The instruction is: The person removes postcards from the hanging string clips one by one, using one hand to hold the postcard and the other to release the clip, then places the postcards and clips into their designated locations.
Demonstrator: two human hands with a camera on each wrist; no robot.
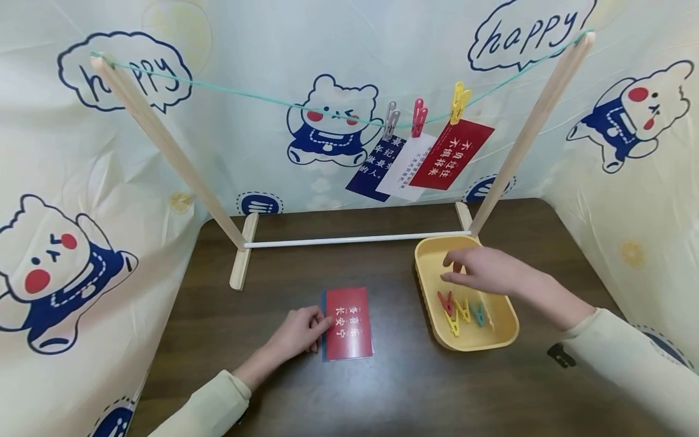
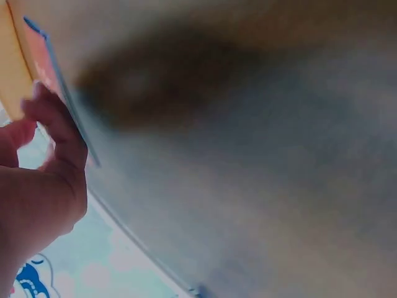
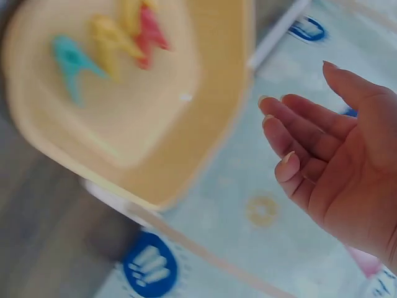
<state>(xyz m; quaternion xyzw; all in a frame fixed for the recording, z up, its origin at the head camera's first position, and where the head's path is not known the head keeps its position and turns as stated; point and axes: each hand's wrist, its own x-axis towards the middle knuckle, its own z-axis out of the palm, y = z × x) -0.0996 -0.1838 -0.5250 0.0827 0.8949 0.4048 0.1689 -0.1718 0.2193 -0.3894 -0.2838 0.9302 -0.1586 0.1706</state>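
Observation:
My left hand (image 1: 299, 329) rests on the dark table with fingers bent, its fingertips at the left edge of a small stack of cards. On top of the stack lies a red card (image 1: 348, 325) with white characters; a blue edge shows beneath. In the left wrist view, a gap shows between thumb and bent index finger beside the card (image 2: 46, 65). Above the yellow tray (image 1: 425, 297), my right hand (image 1: 486, 271) hovers with relaxed fingers and holds nothing. Several small clothespins lie in the tray, among them a red clothespin (image 1: 445, 301) and a teal clothespin (image 1: 478, 314).
A wooden stand (image 1: 175, 158) carries a green string (image 1: 240, 93). From it hang a blue card (image 1: 374, 170), a white card (image 1: 404, 173) and a red card (image 1: 452, 155) on clothespins. A white rod (image 1: 349, 240) joins the stand's feet. Printed cloth surrounds the table.

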